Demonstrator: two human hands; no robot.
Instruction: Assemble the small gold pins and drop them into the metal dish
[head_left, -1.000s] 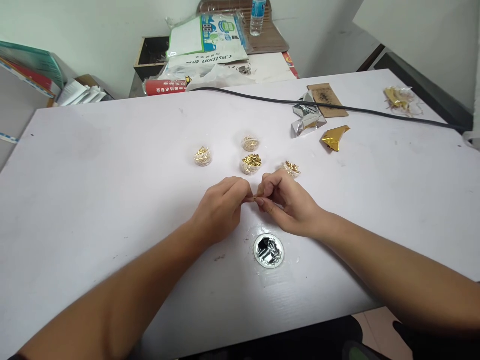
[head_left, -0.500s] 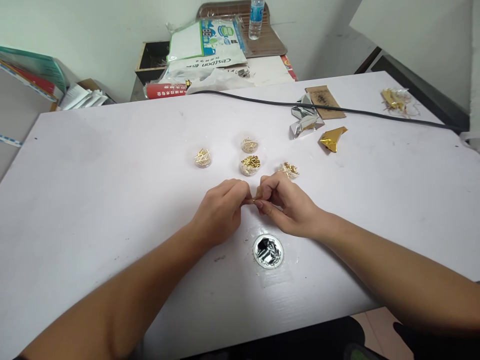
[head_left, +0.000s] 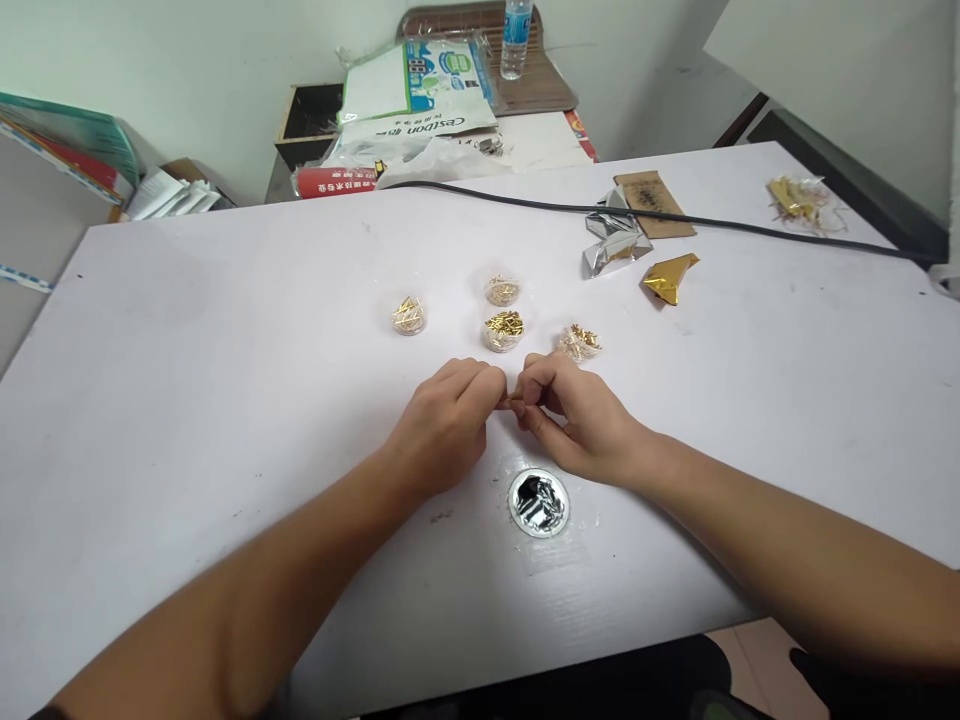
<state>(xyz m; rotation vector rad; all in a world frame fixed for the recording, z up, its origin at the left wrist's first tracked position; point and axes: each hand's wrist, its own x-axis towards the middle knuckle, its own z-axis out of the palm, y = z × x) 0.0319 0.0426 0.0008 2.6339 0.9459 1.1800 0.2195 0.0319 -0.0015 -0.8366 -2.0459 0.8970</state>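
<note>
My left hand (head_left: 450,425) and my right hand (head_left: 574,410) meet above the white table, fingertips pinched together. Between them is a tiny gold-coloured metal piece (head_left: 514,398), mostly hidden by the fingers. Just beyond my hands stand small clear cups of thin gold-coloured pieces: a left cup (head_left: 408,318), a back cup (head_left: 502,291), a middle cup (head_left: 503,335) and a right cup (head_left: 578,343), the last close to my right hand. Nearer to me, a round dish (head_left: 512,508) holds shiny silver and dark slivers, with clear tape around it.
A black cable (head_left: 517,205) crosses the table's far side. At the right lie silver foil (head_left: 619,250), gold foil (head_left: 671,278), a brown card (head_left: 654,200) and a clear bag (head_left: 802,203). Beyond the back edge are packages (head_left: 420,90) and a water bottle (head_left: 515,45).
My hands stay pinched together in nearly the same place; the right fingertips have shifted slightly around the gold-coloured piece. The whole view has moved a few pixels.
</note>
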